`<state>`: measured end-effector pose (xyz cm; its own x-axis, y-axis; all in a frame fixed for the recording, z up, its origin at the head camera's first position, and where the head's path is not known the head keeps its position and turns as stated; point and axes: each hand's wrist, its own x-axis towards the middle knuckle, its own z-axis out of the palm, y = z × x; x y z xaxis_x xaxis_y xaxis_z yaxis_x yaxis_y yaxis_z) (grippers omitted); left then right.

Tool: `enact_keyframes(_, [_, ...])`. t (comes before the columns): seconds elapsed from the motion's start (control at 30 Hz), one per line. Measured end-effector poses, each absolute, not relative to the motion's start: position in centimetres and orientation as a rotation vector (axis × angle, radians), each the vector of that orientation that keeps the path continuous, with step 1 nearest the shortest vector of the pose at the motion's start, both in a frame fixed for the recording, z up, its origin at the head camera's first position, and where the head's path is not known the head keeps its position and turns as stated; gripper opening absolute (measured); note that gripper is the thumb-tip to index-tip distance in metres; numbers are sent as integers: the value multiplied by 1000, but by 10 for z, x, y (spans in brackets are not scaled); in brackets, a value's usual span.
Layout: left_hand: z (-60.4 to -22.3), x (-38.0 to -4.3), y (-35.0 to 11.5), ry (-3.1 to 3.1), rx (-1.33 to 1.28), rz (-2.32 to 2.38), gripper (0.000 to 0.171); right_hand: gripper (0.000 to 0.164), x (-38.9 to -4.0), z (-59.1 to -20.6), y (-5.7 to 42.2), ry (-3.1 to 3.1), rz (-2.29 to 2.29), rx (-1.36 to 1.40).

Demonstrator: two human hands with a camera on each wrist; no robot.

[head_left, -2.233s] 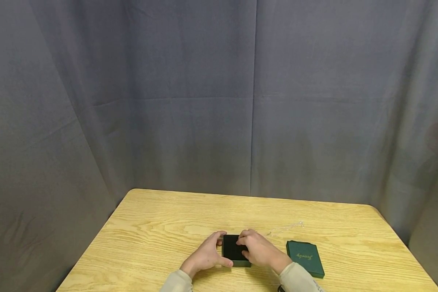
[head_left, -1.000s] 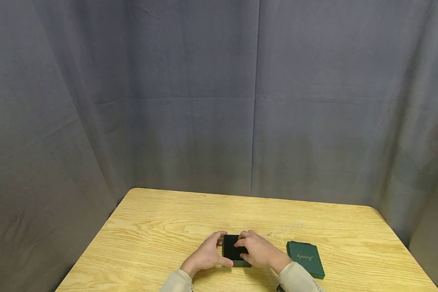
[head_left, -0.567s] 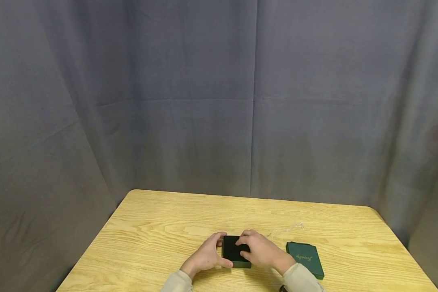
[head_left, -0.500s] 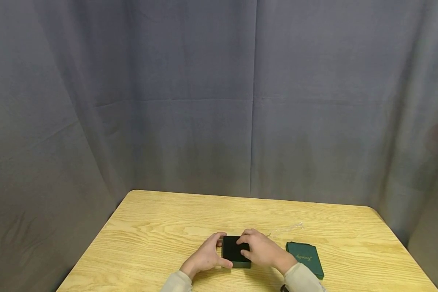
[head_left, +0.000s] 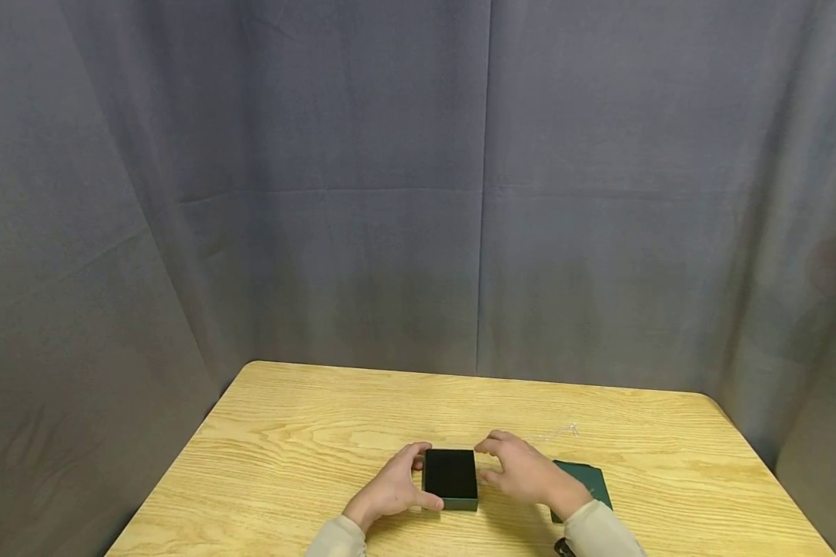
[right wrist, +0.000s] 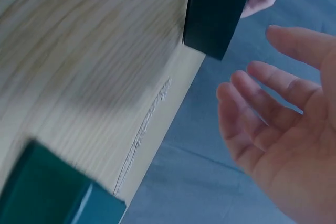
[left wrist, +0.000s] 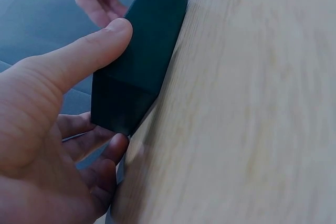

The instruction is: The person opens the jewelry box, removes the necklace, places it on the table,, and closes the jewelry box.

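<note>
In the head view a small green jewelry box [head_left: 450, 473] with a black pad inside sits on the table. My left hand [head_left: 393, 483] holds it from the left, thumb on the near side and fingers round the far corner. The left wrist view shows that thumb pressed against the box's green wall [left wrist: 142, 40]. Just right of the box hovers my right hand [head_left: 522, 470], fingers loosely bent and holding nothing. A green lid [head_left: 584, 476] lies to the right, partly hidden by my right forearm; its gold lettering is mostly covered.
A thin silvery chain necklace [head_left: 560, 432] lies behind my right hand, plainer in the right wrist view as a chain strand [right wrist: 140, 135]. The wooden table [head_left: 334, 410] ends at grey curtains [head_left: 362, 232] at the back and sides.
My right hand has lifted off the black pad and moved right, away from the box, covering more of the lid. The left hand and box stay in place.
</note>
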<state>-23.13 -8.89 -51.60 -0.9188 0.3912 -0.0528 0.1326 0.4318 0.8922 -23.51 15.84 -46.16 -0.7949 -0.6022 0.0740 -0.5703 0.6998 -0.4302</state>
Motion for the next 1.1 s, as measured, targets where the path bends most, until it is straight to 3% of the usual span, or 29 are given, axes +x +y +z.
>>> enact_keyframes(0.53, [-516, -231, -89, 2428, 451, 1473, 91, 30, -233, -458, 199, 2820, -708, -939])
enact_keyframes(1.1, [-516, -230, -88, 2445, 446, 1468, 91, 39, -233, -461, 244, 2832, -658, -716])
